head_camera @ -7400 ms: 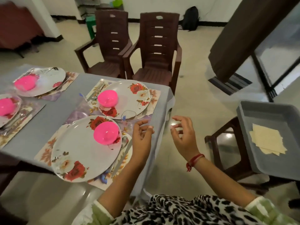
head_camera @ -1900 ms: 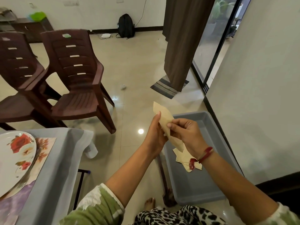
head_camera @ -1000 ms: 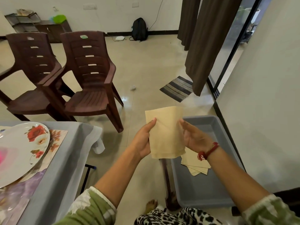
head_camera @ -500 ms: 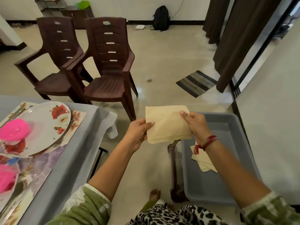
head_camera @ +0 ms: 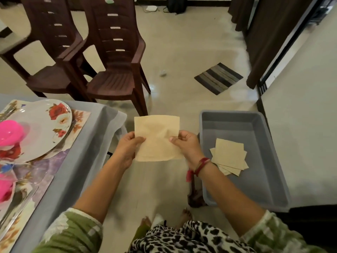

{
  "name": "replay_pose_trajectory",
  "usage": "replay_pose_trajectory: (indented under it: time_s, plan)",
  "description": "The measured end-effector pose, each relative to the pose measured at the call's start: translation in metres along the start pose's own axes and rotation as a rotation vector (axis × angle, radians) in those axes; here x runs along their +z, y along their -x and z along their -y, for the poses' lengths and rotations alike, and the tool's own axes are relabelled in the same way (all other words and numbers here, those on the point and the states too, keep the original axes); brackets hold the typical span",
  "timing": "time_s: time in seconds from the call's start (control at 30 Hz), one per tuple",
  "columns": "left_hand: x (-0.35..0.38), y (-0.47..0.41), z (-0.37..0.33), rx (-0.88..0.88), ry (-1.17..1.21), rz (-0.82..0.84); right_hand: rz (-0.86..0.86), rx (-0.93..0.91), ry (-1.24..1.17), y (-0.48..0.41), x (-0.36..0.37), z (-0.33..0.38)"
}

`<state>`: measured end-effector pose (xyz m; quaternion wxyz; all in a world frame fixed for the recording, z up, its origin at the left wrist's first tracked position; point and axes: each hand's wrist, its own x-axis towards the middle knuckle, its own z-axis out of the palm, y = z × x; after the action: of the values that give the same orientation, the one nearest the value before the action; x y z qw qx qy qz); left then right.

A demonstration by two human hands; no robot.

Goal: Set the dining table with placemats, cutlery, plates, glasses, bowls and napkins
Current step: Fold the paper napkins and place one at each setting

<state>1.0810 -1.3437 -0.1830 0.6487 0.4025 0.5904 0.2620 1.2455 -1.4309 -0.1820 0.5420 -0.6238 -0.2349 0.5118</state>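
Right of the table (head_camera: pixel 80 161), my left hand (head_camera: pixel 127 148) and right hand (head_camera: pixel 187 145) pinch one napkin (head_camera: pixel 156 137) by its sides. Plates (head_camera: pixel 42 128), bowls (head_camera: pixel 9 132) and placemats (head_camera: pixel 80 117) look set; spare napkins (head_camera: pixel 229 156) wait in the tray (head_camera: pixel 269 161) farther right.

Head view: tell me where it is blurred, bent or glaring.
Head view: the napkin and both hands are sharp; the pink bowl at the left edge smears; the chairs lean from wide-angle distortion; soft glare sits on the floor tiles.
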Motion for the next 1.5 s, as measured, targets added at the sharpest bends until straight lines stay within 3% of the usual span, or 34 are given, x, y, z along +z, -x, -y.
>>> replay_pose_trajectory:
  time_s: [0.2, 0.4, 0.77, 0.9, 1.03, 1.07, 1.13, 1.2, 1.33, 1.5]
  plan:
    - [-0.047, 0.01, 0.01, 0.001, 0.024, 0.061, 0.064, 0.064, 0.061, 0.02, 0.033, -0.019]
    - [-0.129, 0.035, 0.011, 0.059, 0.138, 0.097, 0.072, -0.041, 0.065, 0.039, 0.104, -0.027]
    - [-0.317, 0.115, 0.031, 0.128, 0.454, 0.013, 0.392, -0.061, 0.159, 0.082, 0.296, -0.043]
    - [-0.366, 0.132, 0.045, 0.111, 0.471, -0.118, 0.589, -0.25, 0.227, 0.102, 0.339, -0.04]
    - [-0.387, 0.135, 0.047, 0.069, 0.581, -0.194, 0.754, -0.746, 0.416, 0.117, 0.368, -0.026]
    - [-0.389, 0.138, 0.043, 0.075, 0.65, -0.162, 0.847, -0.791, 0.499, 0.119, 0.373, -0.023]
    - [-0.39, 0.143, 0.035, 0.085, 0.769, -0.058, 1.068, -0.733, 0.707, 0.118, 0.381, -0.019]
    - [-0.392, 0.145, 0.031, 0.073, 0.8, -0.027, 1.146, -0.648, 0.729, 0.115, 0.386, -0.02]
    - [-0.396, 0.139, 0.033, 0.045, 0.771, -0.141, 0.814, -0.479, 0.356, 0.098, 0.396, -0.016]
    - [-0.387, 0.134, 0.025, 0.069, 0.704, -0.084, 0.955, -0.196, 0.601, 0.076, 0.396, -0.022]
